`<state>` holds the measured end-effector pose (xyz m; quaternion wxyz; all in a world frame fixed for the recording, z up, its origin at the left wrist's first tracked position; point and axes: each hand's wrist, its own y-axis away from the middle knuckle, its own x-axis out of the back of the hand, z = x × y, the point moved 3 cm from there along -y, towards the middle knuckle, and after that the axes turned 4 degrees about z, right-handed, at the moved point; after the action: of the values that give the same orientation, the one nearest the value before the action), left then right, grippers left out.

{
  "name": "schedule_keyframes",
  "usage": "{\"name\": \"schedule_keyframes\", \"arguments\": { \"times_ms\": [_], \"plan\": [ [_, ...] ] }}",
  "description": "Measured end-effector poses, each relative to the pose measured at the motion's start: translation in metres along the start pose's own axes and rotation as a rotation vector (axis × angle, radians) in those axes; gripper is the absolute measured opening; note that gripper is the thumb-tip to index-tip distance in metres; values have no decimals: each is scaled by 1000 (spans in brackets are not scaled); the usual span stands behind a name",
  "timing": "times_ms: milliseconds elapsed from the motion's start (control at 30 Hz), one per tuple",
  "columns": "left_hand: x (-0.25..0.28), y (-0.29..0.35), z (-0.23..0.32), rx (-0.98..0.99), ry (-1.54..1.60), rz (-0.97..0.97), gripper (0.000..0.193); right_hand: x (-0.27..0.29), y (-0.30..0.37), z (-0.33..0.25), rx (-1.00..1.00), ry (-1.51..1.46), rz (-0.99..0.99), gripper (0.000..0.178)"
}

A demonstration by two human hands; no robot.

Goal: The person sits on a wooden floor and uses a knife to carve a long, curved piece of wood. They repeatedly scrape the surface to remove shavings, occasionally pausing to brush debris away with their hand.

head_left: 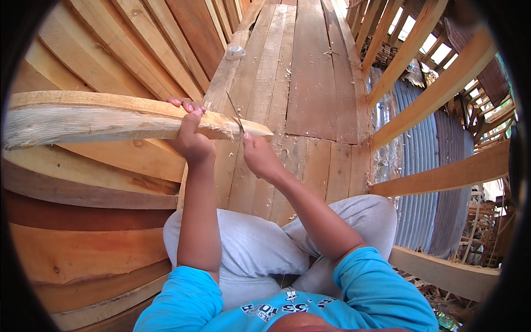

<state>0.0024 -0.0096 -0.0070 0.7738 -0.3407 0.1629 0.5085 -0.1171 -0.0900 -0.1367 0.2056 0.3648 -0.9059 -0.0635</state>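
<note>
A long pale wooden beam (105,117) reaches in from the left edge, and its roughly cut tip lies in front of me. My left hand (193,135) is closed around the beam a little short of that tip, thumb on the near side and fingers over the top. My right hand (261,157) is closed on a knife with a thin dark blade (237,115), which lies across the beam near its tip. The knife's handle is hidden inside my right hand. Freshly cut, splintered wood shows beside the blade.
I sit cross-legged on a plank floor (312,72) scattered with shavings. Stacked boards (88,252) line the left side. A white rounded object (235,52) lies farther off. Slanted wooden posts (434,88) stand on the right, with corrugated metal sheets (417,166) beyond them.
</note>
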Motion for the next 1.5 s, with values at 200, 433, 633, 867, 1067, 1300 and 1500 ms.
{"name": "schedule_keyframes", "arguments": {
  "times_ms": [200,433,633,867,1067,1300,1500],
  "plan": [
    [6,-5,-2,22,50,2,35,12,-13,32,-320,-101,3,52],
    [-7,6,-3,-1,-26,95,35,-11,-28,33,421,70,303,54],
    [-1,4,-1,-43,-23,125,34,-3,-19,16,99,26,67,55],
    [-6,5,0,-4,-5,68,35,21,-30,76,-177,119,33,51],
    [1,2,-3,-43,-27,83,34,-3,-21,16,76,-17,19,49],
    [-5,1,2,-35,-48,114,36,-2,-31,42,134,87,90,48],
    [-4,5,4,-93,-125,293,36,1,-23,14,72,-53,-38,53]
  ]
}}
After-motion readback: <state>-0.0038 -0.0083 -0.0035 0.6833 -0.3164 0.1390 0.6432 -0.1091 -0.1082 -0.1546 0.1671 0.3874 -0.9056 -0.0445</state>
